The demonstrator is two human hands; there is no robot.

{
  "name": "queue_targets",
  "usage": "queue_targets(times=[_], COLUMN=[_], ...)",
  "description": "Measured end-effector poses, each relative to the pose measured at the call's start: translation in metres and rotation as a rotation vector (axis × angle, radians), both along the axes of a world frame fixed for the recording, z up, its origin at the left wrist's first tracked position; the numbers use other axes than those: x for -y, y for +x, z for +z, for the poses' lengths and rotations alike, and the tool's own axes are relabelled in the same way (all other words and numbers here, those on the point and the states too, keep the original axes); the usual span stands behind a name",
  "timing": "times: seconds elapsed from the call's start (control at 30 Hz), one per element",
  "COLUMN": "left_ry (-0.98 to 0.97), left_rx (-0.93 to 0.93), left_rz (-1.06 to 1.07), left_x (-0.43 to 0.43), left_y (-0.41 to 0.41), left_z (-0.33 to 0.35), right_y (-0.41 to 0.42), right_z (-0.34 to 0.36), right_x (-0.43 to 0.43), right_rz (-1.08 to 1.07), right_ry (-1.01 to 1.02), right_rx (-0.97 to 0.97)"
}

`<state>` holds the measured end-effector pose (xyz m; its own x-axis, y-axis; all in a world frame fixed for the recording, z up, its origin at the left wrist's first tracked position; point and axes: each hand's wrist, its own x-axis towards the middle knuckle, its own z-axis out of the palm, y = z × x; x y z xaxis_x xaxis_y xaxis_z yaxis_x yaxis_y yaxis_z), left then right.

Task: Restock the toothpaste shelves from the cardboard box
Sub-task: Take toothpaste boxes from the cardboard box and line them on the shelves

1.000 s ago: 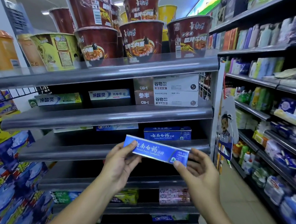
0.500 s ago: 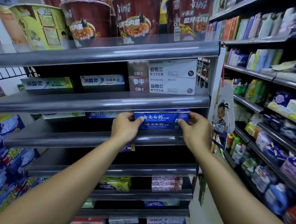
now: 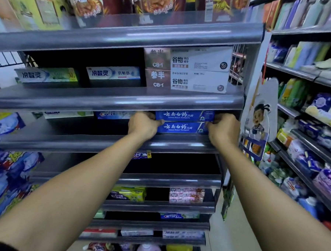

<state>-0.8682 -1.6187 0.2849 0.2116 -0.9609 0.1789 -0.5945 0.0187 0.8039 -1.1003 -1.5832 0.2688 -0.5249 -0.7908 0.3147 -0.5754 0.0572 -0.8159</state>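
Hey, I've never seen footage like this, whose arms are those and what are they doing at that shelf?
No machine here: a person wears a camera on the head, so you look forward and down along their own arms. The left hand and right hand grip the ends of a blue toothpaste box, stacked on a matching second box on a grey shelf. A Crest box lies further left on it.

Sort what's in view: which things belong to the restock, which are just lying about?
Job: upper blue toothpaste box, gripped by left hand and right hand; lower blue toothpaste box beneath it; their shelf.
Lying about: noodle cups; cartoon sign; green bottles.
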Motion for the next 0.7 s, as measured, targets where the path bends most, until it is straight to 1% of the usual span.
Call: queue_targets(times=[0.13,0.23,0.3,0.37,0.43,0.47,0.5,0.53,0.57,0.63,0.7], left_ry=[0.030,0.036,0.023,-0.017,-0.132,-0.224,-0.311,-0.391,-0.462,-0.478,-0.287], left_rx=[-0.018,-0.028,0.071,0.240,0.374,0.420,0.428,0.399,0.370,0.344,0.277], left_rz=[-0.016,-0.014,-0.046,-0.089,-0.121,-0.140,-0.166,-0.191,-0.218,-0.282,-0.340], left_x=[0.011,0.011,0.004,-0.013,-0.039,-0.055,-0.075,-0.095,-0.112,-0.142,-0.165], left_y=[-0.002,-0.005,-0.004,0.001,0.015,0.024,0.036,0.050,0.062,0.091,0.118], left_z=[0.000,0.002,0.005,0.006,-0.007,-0.017,-0.035,-0.054,-0.074,-0.134,-0.208], right_y=[0.003,0.007,0.010,0.017,0.028,0.034,0.042,0.050,0.058,0.078,0.100], right_z=[0.012,0.016,0.014,0.008,-0.007,-0.018,-0.036,-0.056,-0.076,-0.131,-0.194], right_x=[0.008,0.011,0.007,-0.007,-0.031,-0.045,-0.062,-0.079,-0.095,-0.123,-0.148], right_rz=[-0.084,-0.115,-0.119,-0.104,-0.034,0.000,0.021,0.032,0.056,0.160,0.247], right_ry=[0.072,0.131,0.143,0.058,-0.191,-0.345,-0.460,-0.528,-0.545,-0.454,-0.321], right_rx=[0.029,0.012,-0.030,-0.133,-0.263,-0.310,-0.333,-0.339,-0.338,-0.295,-0.222])
